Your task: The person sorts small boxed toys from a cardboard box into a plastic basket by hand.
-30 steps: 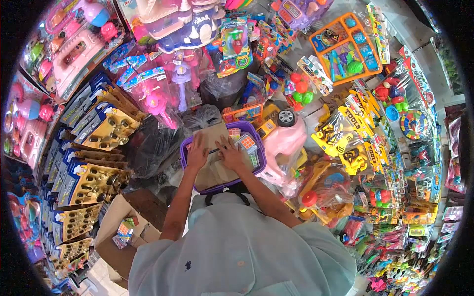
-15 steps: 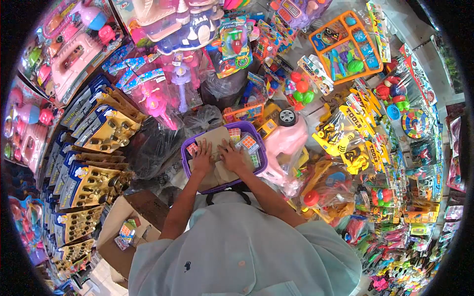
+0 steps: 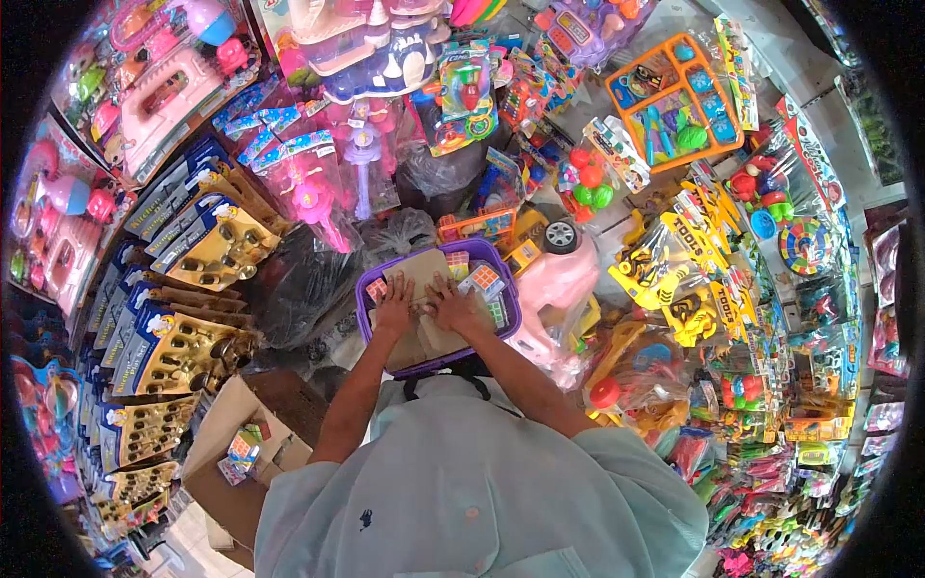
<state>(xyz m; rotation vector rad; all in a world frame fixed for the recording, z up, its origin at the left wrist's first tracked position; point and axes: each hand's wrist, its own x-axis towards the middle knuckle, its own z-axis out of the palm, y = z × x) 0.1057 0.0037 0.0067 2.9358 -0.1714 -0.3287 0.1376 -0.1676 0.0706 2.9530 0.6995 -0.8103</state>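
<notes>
A purple basket (image 3: 512,332) stands in front of my body, with packaged puzzle cubes (image 3: 484,280) inside along its right and upper parts. A piece of brown cardboard (image 3: 424,270) lies in the basket over part of the contents. My left hand (image 3: 394,306) rests on the cardboard's left side, fingers spread and pointing up the frame. On the right side my right hand (image 3: 450,304) lies on the cardboard too, its fingers apart. Neither hand is wrapped round anything. What is under the cardboard is hidden.
An open cardboard box (image 3: 224,414) at lower left holds more cubes. Kitchen play sets (image 3: 214,246) line the left. Pink toy (image 3: 554,289) sits right of the basket, with yellow tool packs (image 3: 674,260) beyond. An orange tray (image 3: 718,144) is upper right.
The view has shifted slightly. Both hands stay on the cardboard in the basket, with no clear movement against it.
</notes>
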